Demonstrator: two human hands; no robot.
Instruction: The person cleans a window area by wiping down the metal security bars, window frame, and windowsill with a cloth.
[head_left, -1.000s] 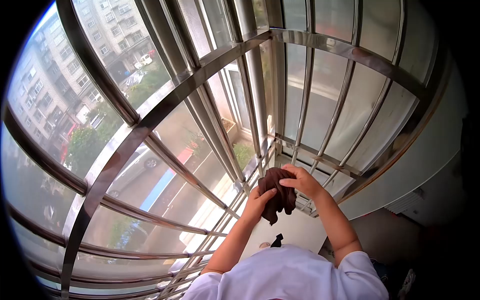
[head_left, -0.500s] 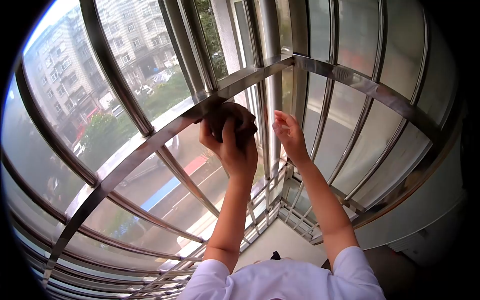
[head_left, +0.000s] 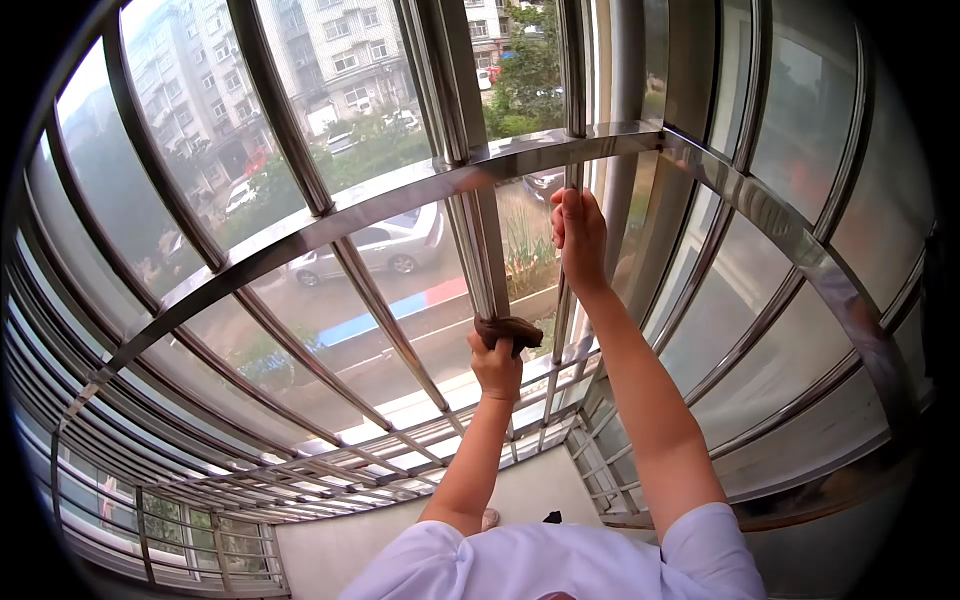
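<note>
My left hand [head_left: 495,372] is closed on a dark brown cloth [head_left: 512,332], which is bunched around a shiny vertical metal bar [head_left: 478,255] below the horizontal rail. Higher up and to the right, my right hand [head_left: 580,232] has its fingers curled around a thinner vertical bar [head_left: 573,175], just under the horizontal rail [head_left: 545,152]. The palm side of the right hand is partly hidden.
Metal window bars [head_left: 385,320] curve around the left and front, meeting a corner post [head_left: 690,85] at the right. Frosted panes [head_left: 800,130] stand behind the right-hand bars. Outside are a silver car [head_left: 375,247], greenery [head_left: 525,75] and buildings. A pale floor [head_left: 340,545] lies below.
My left hand has slid the cloth down the bar, from the rail to well below it. My right hand has gone from loosely open in the air to curled around a bar. The view has shifted.
</note>
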